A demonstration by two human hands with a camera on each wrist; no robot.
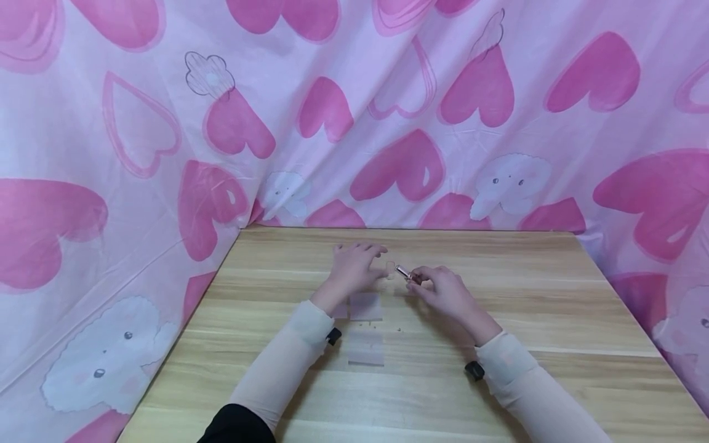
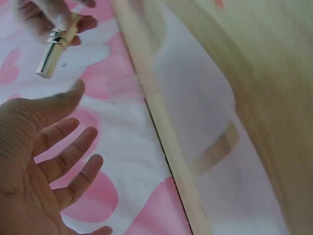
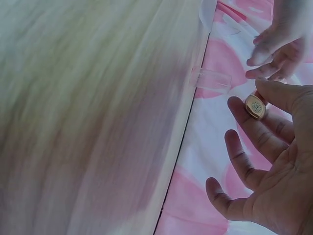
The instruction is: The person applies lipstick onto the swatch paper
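My right hand (image 1: 445, 294) pinches a shiny gold lipstick tube (image 1: 402, 271) between thumb and fingertips. In the left wrist view the tube (image 2: 51, 58) shows a decorated collar round its middle. The right wrist view has its oval gold end (image 3: 255, 106) facing the camera. My left hand (image 1: 354, 271) is on the other side, its fingers spread and holding nothing. Between the two hands stands a small clear plastic piece (image 1: 390, 268), like a cap or little holder. It also appears in the right wrist view as a see-through box shape (image 3: 213, 81).
Translucent pale sheets or blocks lie on the wooden table, one (image 1: 365, 306) just in front of the left hand and another (image 1: 365, 349) nearer the front. Tiny bits (image 1: 399, 330) are scattered around them. A heart-patterned curtain (image 1: 396, 166) hangs behind the table's back edge.
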